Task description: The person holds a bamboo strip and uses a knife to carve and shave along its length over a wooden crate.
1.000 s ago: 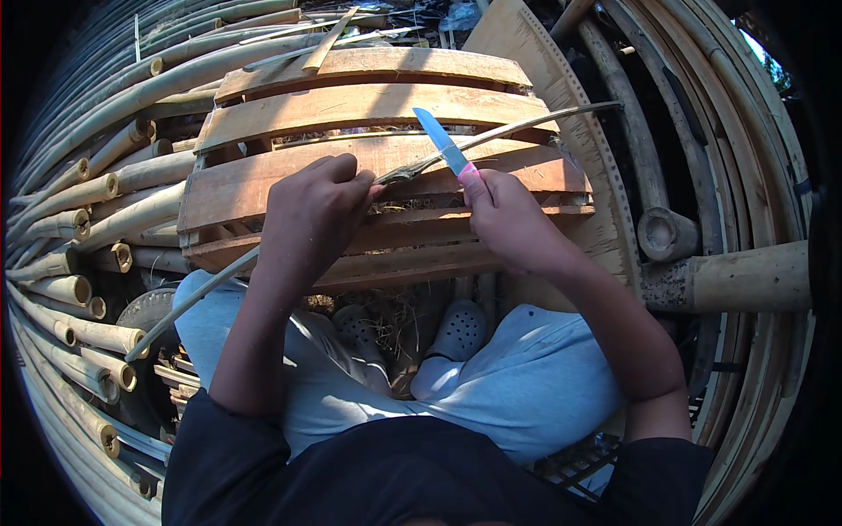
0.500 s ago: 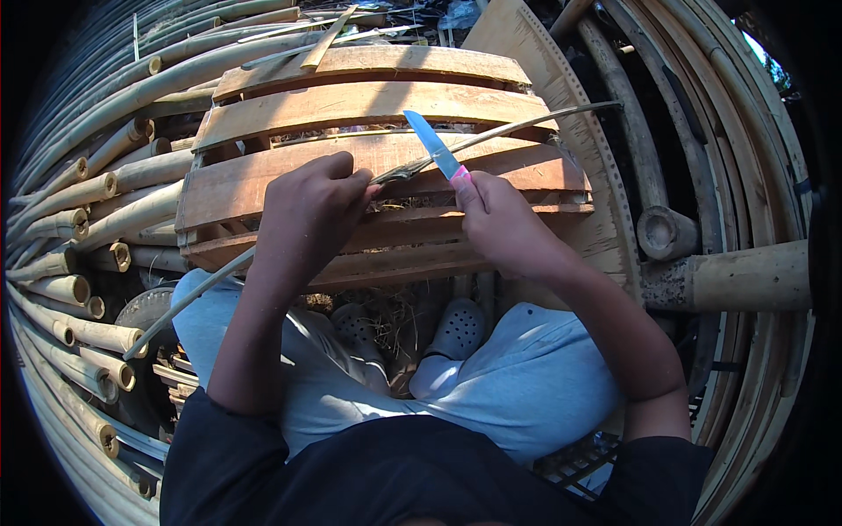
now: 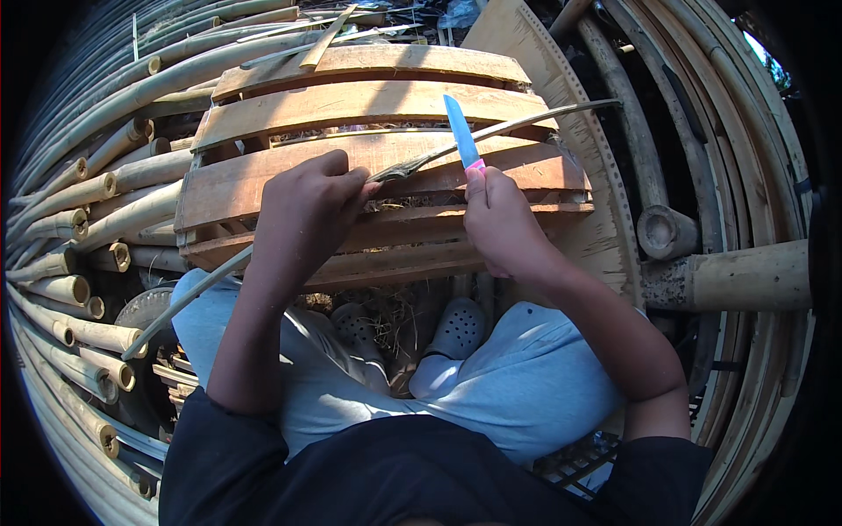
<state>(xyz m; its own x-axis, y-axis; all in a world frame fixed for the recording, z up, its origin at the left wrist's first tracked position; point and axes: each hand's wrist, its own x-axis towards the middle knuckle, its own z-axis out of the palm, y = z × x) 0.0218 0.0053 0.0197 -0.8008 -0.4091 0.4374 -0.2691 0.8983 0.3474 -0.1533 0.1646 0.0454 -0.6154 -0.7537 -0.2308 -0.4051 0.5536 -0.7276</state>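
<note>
My left hand (image 3: 317, 203) is closed around a long, thin bamboo strip (image 3: 517, 123). The strip slants over the slatted wooden bench (image 3: 289, 188), from beside my left knee up to the far right. Just right of my left fist, its surface looks rough and frayed. In my right hand (image 3: 504, 219) is a knife (image 3: 463, 131) with a pink handle, its bare blade pointing up and away from me. The blade crosses the strip; I cannot tell whether its edge touches it. My left fingers hide part of the strip.
Many cut bamboo poles (image 3: 88, 188) are stacked on the left. Loose flat slivers (image 3: 329, 39) lie at the bench's far edge. A flat board (image 3: 605, 197) and a thick bamboo pole (image 3: 745, 276) stand on the right. My feet in clogs (image 3: 458, 329) rest below the bench.
My right hand has slid the knife to the right along the strip, and the blade now stands more upright. My left hand has hardly moved.
</note>
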